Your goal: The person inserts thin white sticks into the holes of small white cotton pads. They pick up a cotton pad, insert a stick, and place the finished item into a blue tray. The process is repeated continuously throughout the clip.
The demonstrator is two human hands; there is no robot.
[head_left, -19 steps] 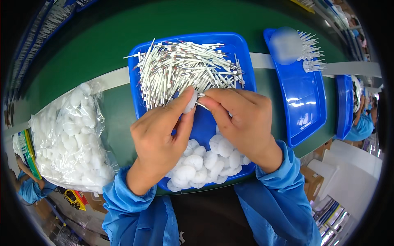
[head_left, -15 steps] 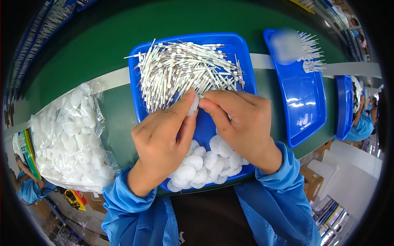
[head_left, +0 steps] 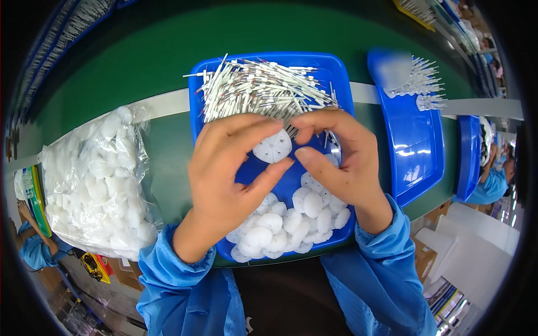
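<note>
Over the blue tray, my left hand holds a thin white plastic disc between thumb and forefinger. The disc's face is turned up, showing small holes and lines running from its centre. My right hand is just beside it, thumb and forefinger apart, with nothing visible between them. Many thin white rods with dark tips lie heaped in the tray's far part, partly behind my hands. In its near part is a pile of similar white discs.
A clear bag full of white discs lies at the left. To the right, a long blue tray bears discs with upright rods; a blurred patch covers part of them. A smaller blue tray stands farther right, near another person's blue sleeve.
My hands have parted slightly, and the fingers of my right hand have opened away from the disc. The disc, edge-on before, now faces up. The whole view has shifted a little.
</note>
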